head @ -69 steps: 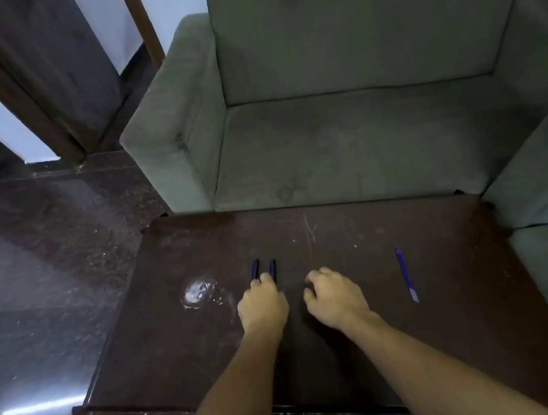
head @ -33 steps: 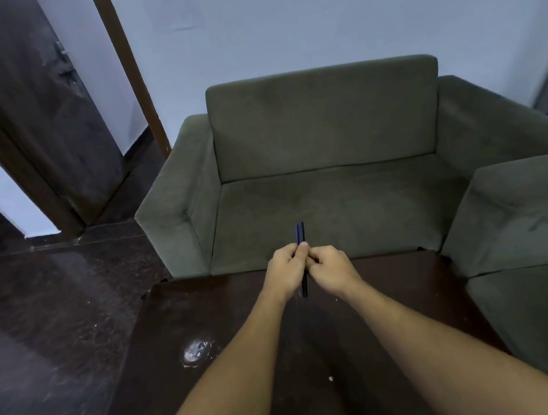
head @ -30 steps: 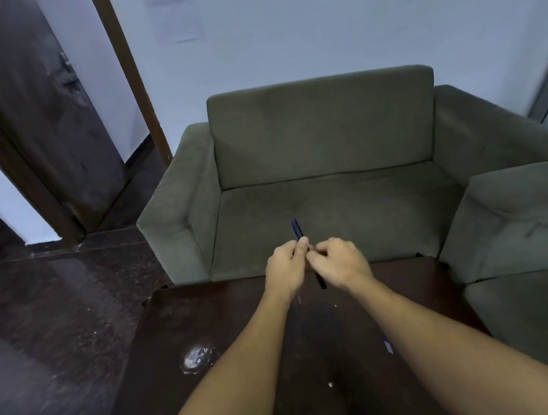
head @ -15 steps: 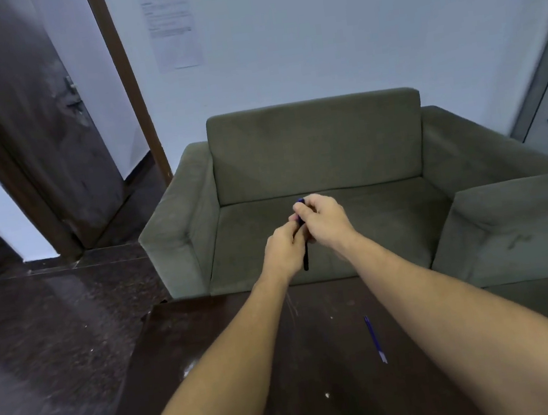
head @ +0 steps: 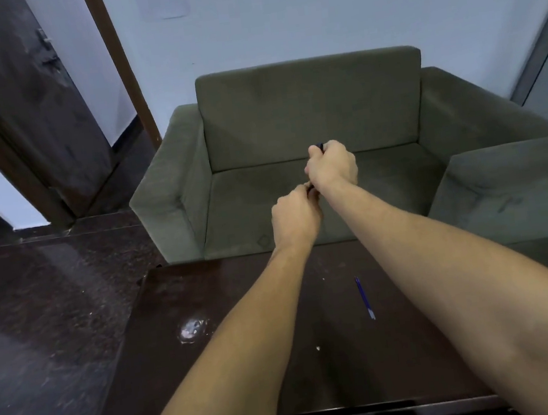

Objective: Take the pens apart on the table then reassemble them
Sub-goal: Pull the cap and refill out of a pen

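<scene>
A dark pen point(head: 319, 147) is held up in the air in front of the person, above the far edge of the table, and almost all of it is hidden inside the two hands. Only a short dark tip shows above the right hand point(head: 331, 166), and a small dark bit shows where the two hands meet. The right hand is closed in a fist around the upper part of the pen, and the left hand point(head: 295, 217), just below and nearer the camera, is curled shut on the lower part, its fingers touching the right hand. Whether the pen is in one piece or already pulled apart cannot be told. A thin blue pen part point(head: 364, 297) with a pale tip at its near end lies flat on the dark brown table point(head: 169, 375), well apart from the hands and between the two forearms. A whitish smudge point(head: 192, 328) marks the table to the left, and a small white speck point(head: 318, 348) lies nearer the person. Beyond the table stands a green sofa point(head: 289, 119).
</scene>
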